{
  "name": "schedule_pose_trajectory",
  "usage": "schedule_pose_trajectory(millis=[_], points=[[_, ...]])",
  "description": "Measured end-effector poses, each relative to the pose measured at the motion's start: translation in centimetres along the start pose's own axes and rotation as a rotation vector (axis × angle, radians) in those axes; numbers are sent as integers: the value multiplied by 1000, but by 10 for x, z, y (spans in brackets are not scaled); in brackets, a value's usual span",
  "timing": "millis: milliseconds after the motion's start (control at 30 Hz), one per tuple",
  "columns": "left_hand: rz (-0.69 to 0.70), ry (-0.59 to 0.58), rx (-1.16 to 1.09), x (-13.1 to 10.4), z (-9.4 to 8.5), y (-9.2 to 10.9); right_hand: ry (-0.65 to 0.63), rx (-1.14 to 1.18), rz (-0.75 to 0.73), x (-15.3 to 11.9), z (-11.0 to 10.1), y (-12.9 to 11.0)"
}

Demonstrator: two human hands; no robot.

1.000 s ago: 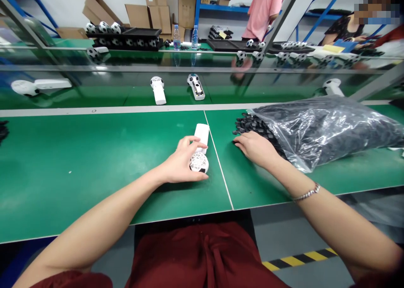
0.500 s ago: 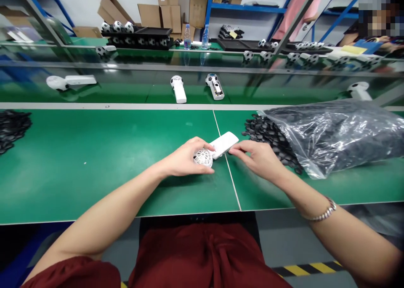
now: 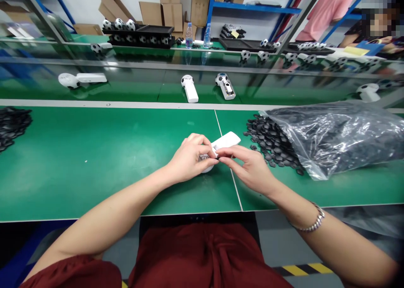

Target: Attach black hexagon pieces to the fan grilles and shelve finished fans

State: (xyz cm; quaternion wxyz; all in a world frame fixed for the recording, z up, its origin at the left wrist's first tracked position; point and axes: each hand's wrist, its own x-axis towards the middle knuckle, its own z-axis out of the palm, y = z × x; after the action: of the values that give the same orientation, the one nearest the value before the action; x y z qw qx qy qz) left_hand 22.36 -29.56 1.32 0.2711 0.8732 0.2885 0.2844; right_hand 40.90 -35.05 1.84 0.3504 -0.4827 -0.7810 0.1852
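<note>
- The left hand (image 3: pixel 189 157) is curling over the round head of the fan (image 3: pixel 224 141), fingers closed on it, pinning it to the table (image 3: pixel 94 166).
- The fan is lying at the table's seam, its white handle pointing toward 2 o'clock.
- The right hand (image 3: pixel 248 166) is meeting the left at the fan's head, fingertips pinched together; what they are pinching, I cannot tell.
- Black parts (image 3: pixel 271 140) are spilling from the bag (image 3: pixel 334 136) at 3 o'clock, near the right hand.
</note>
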Motion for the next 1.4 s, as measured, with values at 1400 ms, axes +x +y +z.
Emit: schedule_pose_trajectory(millis=[1400], points=[[-212,-72,-34,2,15,-11,-178,-46,-1,13,19,29]])
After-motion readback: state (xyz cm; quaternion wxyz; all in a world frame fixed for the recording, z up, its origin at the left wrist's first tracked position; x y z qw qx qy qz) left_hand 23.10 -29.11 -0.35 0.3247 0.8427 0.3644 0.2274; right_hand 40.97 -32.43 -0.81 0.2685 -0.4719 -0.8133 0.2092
